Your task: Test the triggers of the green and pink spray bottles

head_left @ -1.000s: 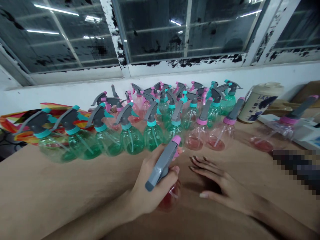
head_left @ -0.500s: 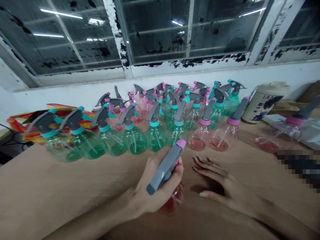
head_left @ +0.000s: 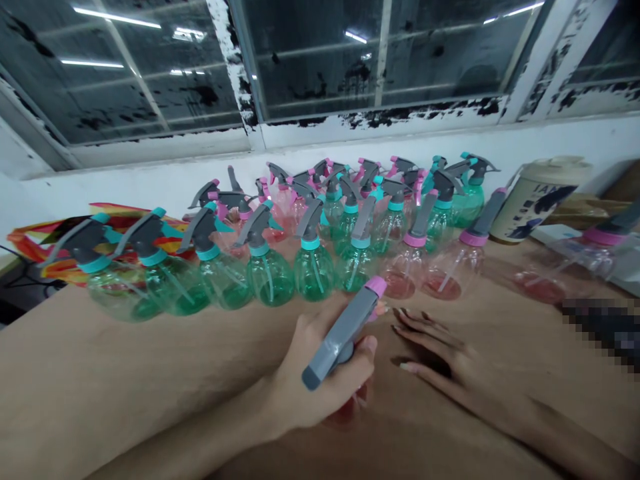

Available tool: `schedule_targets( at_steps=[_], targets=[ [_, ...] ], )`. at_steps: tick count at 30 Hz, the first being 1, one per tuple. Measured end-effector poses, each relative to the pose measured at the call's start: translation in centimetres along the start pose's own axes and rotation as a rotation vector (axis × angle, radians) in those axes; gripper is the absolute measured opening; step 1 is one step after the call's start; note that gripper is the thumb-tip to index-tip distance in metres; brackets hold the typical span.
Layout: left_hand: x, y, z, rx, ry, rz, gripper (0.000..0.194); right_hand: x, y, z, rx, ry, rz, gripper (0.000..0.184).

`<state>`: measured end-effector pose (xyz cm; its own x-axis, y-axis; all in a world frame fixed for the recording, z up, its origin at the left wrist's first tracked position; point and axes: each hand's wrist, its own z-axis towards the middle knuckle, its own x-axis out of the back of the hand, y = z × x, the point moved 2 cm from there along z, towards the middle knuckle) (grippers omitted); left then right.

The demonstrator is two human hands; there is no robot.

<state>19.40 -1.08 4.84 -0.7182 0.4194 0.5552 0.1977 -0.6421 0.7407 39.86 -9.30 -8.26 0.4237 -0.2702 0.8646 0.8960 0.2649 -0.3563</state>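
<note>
My left hand [head_left: 313, 380] is wrapped round the neck of a pink spray bottle [head_left: 350, 407] with a grey trigger head [head_left: 343, 333] and pink nozzle, held low over the brown table [head_left: 125, 387]. My right hand [head_left: 440, 360] lies flat on the table just to the right of that bottle, fingers stretched out and close together, holding nothing. A little beyond both hands stands a front row of green spray bottles [head_left: 313, 267] and pink spray bottles [head_left: 400, 273].
Several more spray bottles [head_left: 350, 193] crowd the back of the table against the white wall under the windows. A cream jug [head_left: 537, 197] stands at the right, with a further pink bottle [head_left: 575, 260] lying beside it. Striped coloured fabric [head_left: 45, 240] lies at the left.
The view has shifted slightly. My left hand with the pink bottle has drifted a little to the right, closer to my right hand, which has stayed flat on the table.
</note>
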Motion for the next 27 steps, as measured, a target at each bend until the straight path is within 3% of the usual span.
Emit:
schedule_targets(
  at_steps=[4, 15, 27],
  targets=[
    [-0.06, -0.13, -0.14, -0.079, -0.009, -0.001, 0.009, -0.04, 0.12, 0.1, 0.011, 0.024, 0.014, 0.047],
    [-0.26, -0.4, -0.36, -0.067, -0.048, 0.006, 0.024, 0.03, -0.35, 0.08, 0.026, 0.009, -0.055, 0.051],
    [-0.07, -0.27, -0.03, -0.019, -0.047, 0.031, 0.017, -0.47, -0.11, -0.28, 0.013, 0.006, -0.112, 0.065]
  ],
)
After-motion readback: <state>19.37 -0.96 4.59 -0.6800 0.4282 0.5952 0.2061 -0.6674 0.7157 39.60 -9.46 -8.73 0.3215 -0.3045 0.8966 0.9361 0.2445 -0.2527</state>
